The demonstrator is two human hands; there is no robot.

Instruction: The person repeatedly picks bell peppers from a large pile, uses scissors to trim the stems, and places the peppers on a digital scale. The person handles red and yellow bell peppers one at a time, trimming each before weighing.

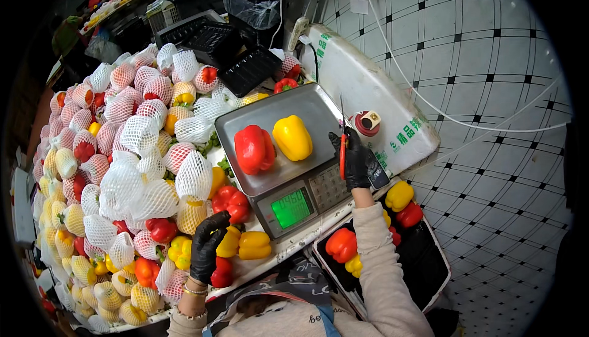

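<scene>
My right hand [357, 162], in a black glove, grips a pair of scissors [343, 153] by its red-orange handle, blades pointing away from me. It is over the right edge of a digital scale [285, 209]. On the scale's metal tray [277, 180] lie a red bell pepper [254, 150] and a yellow bell pepper [292, 138], side by side. My left hand [207, 248], also black-gloved, has loosely curled fingers with a gap at the thumb, and I see nothing in it. Beside it are yellow peppers [254, 245] and a red pepper [222, 272].
Peppers in foam net sleeves [141, 134] are heaped on the left. Black plastic trays [248, 70] lie at the back. A white foam box [368, 73] holds a tape roll [366, 123]. A black-lined crate [429, 269] with peppers stands at lower right. A white cable [442, 111] crosses the tiled floor.
</scene>
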